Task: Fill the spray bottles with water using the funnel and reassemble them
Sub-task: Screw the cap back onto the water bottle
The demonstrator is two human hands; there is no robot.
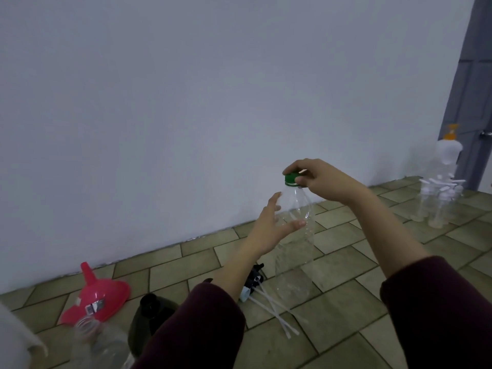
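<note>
I judge the task is near its beginning. My right hand [316,179] pinches the green cap [291,179] of a clear bottle [295,235] at the frame's centre, while my left hand [274,225], fingers spread, touches its side. The pink funnel [98,294] lies unused at lower left, spray heads [255,280] on the floor.

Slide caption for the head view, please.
Right hand grips green cap of clear bottle; open left hand reaches its side.
</note>
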